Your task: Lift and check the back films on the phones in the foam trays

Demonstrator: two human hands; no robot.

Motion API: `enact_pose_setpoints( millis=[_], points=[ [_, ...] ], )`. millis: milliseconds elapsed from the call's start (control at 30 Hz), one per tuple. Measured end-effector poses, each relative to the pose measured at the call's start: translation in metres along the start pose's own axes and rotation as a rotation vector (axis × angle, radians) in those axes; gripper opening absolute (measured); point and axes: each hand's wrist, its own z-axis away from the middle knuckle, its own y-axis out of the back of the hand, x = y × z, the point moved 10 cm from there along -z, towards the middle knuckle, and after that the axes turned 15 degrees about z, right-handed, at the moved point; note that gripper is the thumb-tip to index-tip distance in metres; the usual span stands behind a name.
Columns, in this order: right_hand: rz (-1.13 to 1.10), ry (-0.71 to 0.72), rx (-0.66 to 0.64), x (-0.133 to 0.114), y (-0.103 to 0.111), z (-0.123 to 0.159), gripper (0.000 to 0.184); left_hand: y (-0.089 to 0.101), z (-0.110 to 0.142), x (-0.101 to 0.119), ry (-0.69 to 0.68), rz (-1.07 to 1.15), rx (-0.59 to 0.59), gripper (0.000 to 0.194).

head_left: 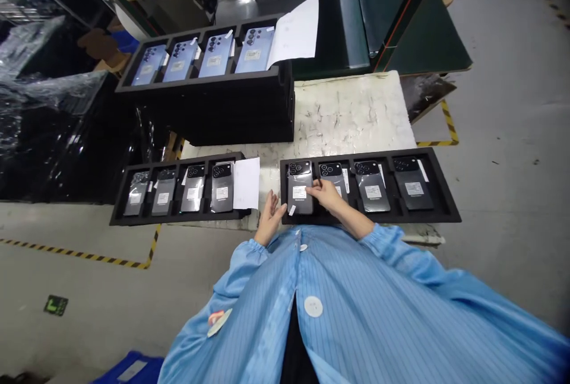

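A black foam tray [436, 215] with several dark grey smartphones lies in front of me. My right hand [328, 195] reaches over it, its thumb and fingers closed at the right edge of the leftmost smartphone [299, 201], which shows its back with a camera block and a white label. A small white tab [292, 210] sits at that phone's lower left corner. Next to the tray's left end, my left hand [269, 218] is open, fingers apart, thumb near the tray's edge. Partly covered by my right hand is the second smartphone [330, 170].
To the left, another black tray [116, 215] holds similar phones, with a white paper [246, 184] at its right end. Behind stands a stack of black trays [240, 108], blue phones [217, 54] in the top one and a white sheet [296, 34] at its corner.
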Motion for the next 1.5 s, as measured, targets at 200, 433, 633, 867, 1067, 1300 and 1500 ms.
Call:
enact_pose_setpoints(
  millis=[200, 433, 633, 867, 1067, 1300, 1500],
  points=[
    [-0.115, 0.264, -0.156, -0.064, 0.013, 0.053, 0.05, -0.074, 0.022, 0.053, 0.229, 0.603, -0.184, 0.069],
    [0.578, 1.181, 0.586, -0.161, 0.066, 0.167, 0.042, -0.121, 0.033, 0.106, 0.265, 0.845, -0.298, 0.067],
    [0.793, 1.426, 0.78, -0.175, 0.049, 0.206, 0.012, -0.133, 0.036, 0.106, 0.29, 0.898, -0.366, 0.071],
    [0.744, 1.463, 0.742, -0.175, 0.039, 0.211, 0.012, -0.137, 0.046, 0.098, 0.36, 0.875, -0.328, 0.075],
    [0.487, 1.085, 0.461, -0.196, 0.095, 0.155, 0.031, -0.144, 0.063, 0.107, 0.32, 0.917, -0.396, 0.063],
    [-0.043, 0.695, 0.053, -0.188, 0.132, 0.067, 0.029, -0.155, 0.102, 0.085, 0.563, 0.683, -0.541, 0.098],
    [-0.251, 0.566, -0.138, -0.168, 0.106, 0.045, 0.031, -0.153, 0.097, 0.081, 0.532, 0.713, -0.555, 0.088]
  ],
)
